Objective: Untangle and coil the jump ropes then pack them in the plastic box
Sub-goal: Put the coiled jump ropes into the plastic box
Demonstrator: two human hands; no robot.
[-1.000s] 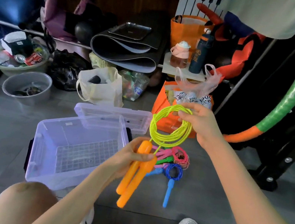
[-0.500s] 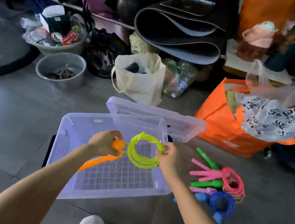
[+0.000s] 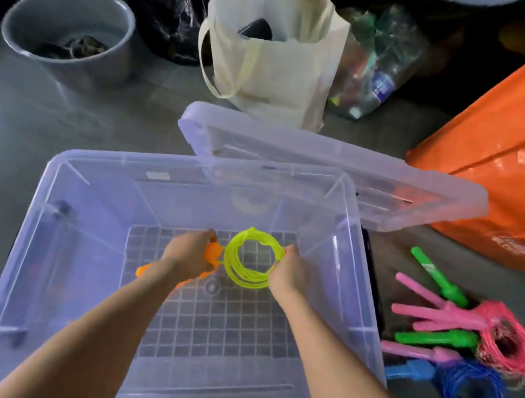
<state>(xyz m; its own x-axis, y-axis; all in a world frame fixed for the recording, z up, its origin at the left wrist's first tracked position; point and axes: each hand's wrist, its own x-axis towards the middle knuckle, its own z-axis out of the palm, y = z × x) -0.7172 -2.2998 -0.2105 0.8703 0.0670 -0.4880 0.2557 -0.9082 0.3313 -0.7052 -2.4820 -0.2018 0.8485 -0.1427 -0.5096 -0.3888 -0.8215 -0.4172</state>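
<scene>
Open room: the plastic box (image 3: 44, 266) stands open on the grey tiled floor (image 3: 5, 128). Bare floor lies to its left, and both forearms reach in over the near rim.
Edges: the clear lid (image 3: 330, 161) leans behind the far right corner, overlapping the rim.
Box contents: only the yellow rope coil (image 3: 252, 259) and its orange handles (image 3: 214, 253), held low over the gridded bottom. I cannot tell whether they touch it.
Left hand (image 3: 189, 256): fingers curled round the orange handles, whose ends stick out under the wrist.
Right hand (image 3: 290, 273): pinches the right edge of the yellow coil.
Beside the box, right: a pink rope coil (image 3: 507, 344), a blue rope coil (image 3: 472, 390) and green handles (image 3: 432, 338) lie bunched on the floor, touching each other.
Behind: a grey bucket (image 3: 71, 27) with dark bits inside, a cream tote bag (image 3: 276, 69) and a glossy orange bag (image 3: 502, 169).
Materials: the box is translucent, ribbed plastic. The ropes are thin, round loops.
</scene>
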